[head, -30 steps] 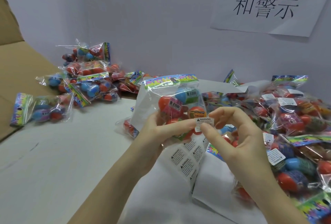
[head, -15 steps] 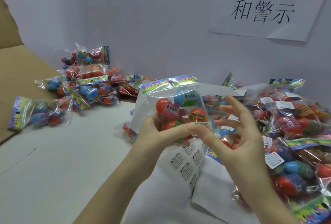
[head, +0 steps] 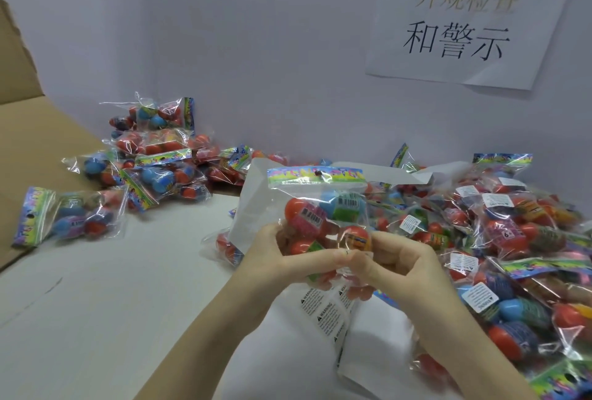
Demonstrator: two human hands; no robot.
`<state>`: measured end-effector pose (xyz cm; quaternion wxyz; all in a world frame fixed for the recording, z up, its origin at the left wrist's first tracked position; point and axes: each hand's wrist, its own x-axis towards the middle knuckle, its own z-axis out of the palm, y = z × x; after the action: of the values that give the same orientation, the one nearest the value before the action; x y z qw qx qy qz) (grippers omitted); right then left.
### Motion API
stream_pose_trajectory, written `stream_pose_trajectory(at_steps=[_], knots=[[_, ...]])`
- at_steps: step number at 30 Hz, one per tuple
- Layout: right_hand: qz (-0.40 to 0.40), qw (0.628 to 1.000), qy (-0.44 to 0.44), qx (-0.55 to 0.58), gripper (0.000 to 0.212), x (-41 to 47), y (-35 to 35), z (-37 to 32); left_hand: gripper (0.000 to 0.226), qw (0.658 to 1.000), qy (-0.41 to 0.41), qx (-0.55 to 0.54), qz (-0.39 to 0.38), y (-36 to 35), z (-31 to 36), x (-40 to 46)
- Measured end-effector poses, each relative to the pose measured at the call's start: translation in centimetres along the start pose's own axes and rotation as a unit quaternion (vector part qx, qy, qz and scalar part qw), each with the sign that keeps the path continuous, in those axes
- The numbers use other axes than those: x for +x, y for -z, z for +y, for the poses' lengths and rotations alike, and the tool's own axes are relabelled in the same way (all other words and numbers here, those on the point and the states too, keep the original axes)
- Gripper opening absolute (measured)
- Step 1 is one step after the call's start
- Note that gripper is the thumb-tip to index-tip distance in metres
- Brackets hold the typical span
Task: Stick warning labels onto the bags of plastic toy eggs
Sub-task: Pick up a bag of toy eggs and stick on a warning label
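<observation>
Head view: the left hand (head: 272, 258) grips a clear bag of toy eggs (head: 323, 210) from its left side, fingers curled behind the bag and thumb stretched across its lower front. The right hand (head: 400, 265) meets the same bag from the right, fingers curled against its lower edge and thumb pressed on the front close to the left thumb. The bag is held upright above the tabletop (head: 96, 303), its colourful header strip at the top; red, blue and orange eggs show through the film. Directly below the hands lies a sheet of warning labels (head: 323, 313), partly covered by them. To the right, a pile of bags (head: 499, 239) carries white labels on many fronts. To the left, a second group of bags (head: 153, 156) lies against the wall, beside a cardboard box flap (head: 28, 150). A paper sign (head: 464, 21) with printed characters hangs on the wall
</observation>
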<state>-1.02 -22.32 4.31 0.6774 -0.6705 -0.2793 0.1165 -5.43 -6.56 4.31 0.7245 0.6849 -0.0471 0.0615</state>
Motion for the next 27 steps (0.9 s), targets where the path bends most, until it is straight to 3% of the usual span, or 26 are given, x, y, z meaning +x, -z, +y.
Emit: stream_pose_trajectory(at_steps=[3,5,6,9,12,14,17,18,21,27], knots=[[0.014,0.999,-0.031,0.022,0.042,0.0,0.9,-0.3,0.034,0.997,0.041,0.061,0.026,-0.1,0.5,-0.2],[0.079,0.996,-0.034,0.040,0.055,0.0,1.5,-0.6,0.061,0.987,0.076,0.098,0.100,0.3,1.0,0.1],[0.135,0.988,-0.021,0.067,0.050,0.1,2.1,-0.7,0.066,0.981,0.091,0.100,0.137,0.8,1.3,0.2],[0.271,0.943,0.042,0.187,0.034,0.2,3.8,-1.1,0.051,0.967,0.123,0.067,0.214,3.4,2.3,0.7],[0.248,0.951,-0.005,0.186,0.065,0.6,4.0,-0.9,0.033,0.943,0.107,0.060,0.308,7.3,1.8,1.4],[0.231,0.968,-0.058,0.073,0.081,0.8,3.2,-0.4,0.024,0.890,0.093,0.191,0.403,10.6,0.1,1.8],[0.239,0.960,-0.022,-0.144,0.077,0.6,1.9,0.3,0.045,0.702,0.152,0.490,0.495,15.5,-2.3,1.0],[0.250,0.944,0.002,-0.214,0.071,0.5,1.7,0.4,0.058,0.669,0.181,0.531,0.488,17.0,-2.9,0.5],[0.247,0.909,0.048,-0.332,0.060,0.4,1.4,0.6,0.076,0.624,0.276,0.613,0.398,19.9,-4.4,-0.7],[0.229,0.888,0.066,-0.393,0.047,0.5,1.4,1.1,0.044,0.573,0.240,0.668,0.410,19.3,-4.5,-0.7]])
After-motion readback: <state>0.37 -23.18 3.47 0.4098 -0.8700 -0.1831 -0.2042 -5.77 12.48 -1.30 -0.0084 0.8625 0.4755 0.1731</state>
